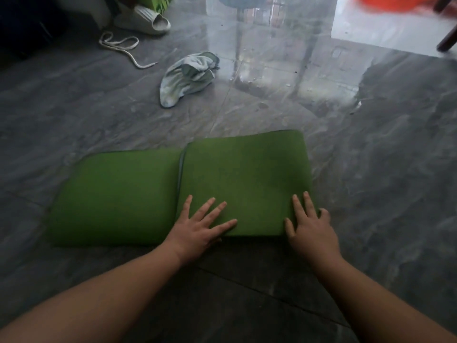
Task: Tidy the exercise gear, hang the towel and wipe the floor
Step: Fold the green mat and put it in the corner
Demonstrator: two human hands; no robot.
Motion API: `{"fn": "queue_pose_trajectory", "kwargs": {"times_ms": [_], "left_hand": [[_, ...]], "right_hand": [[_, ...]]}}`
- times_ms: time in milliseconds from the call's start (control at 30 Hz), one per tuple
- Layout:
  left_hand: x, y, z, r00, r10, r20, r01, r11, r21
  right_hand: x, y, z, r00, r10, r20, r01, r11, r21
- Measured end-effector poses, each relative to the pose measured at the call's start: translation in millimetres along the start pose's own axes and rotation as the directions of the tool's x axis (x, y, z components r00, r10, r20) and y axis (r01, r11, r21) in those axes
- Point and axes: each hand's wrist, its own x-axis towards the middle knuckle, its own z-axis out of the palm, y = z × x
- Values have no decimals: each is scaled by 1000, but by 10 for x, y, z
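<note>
A green exercise mat (242,174) lies folded on the grey floor, its right half doubled over the left part. My left hand (200,226) presses flat on the near edge of the folded layer, fingers spread. My right hand (311,226) lies flat on the mat's near right corner, with the outer fingers reaching over its right edge. A crumpled pale green towel (188,78) lies on the floor beyond the mat. A white cord (123,47) is coiled loosely further back on the left.
A pale slipper (148,19) sits at the back left beside a dark object. The glossy grey floor (371,169) reflects a doorway and chair legs. A dark furniture leg (447,38) and something orange (395,3) are at the far right.
</note>
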Motion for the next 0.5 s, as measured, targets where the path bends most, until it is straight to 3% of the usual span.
{"fn": "queue_pose_trajectory", "kwargs": {"times_ms": [67,167,267,300,367,433,500], "left_hand": [[12,26,67,1000,-11,7,11,1000,21],[38,127,104,985,-112,127,123,989,-77],[14,129,123,984,-128,121,145,978,-147],[-28,93,127,986,-141,93,155,974,-163],[-174,-26,154,973,-226,37,229,954,-192],[-410,-159,248,938,-344,47,345,909,-232],[-669,-307,401,898,-434,73,437,858,-269]], "right_hand": [[-60,84,137,1000,-9,-6,9,999,-44],[-31,40,175,1000,-5,11,7,992,-130],[-41,-217,95,1000,27,-2,-27,981,-191],[-59,-317,70,999,-26,-26,21,982,-186],[-120,-526,52,954,-283,-94,267,951,-158],[-196,-768,146,821,-556,-127,539,830,-143],[-283,-1051,302,710,-699,-86,684,714,-149]]}}
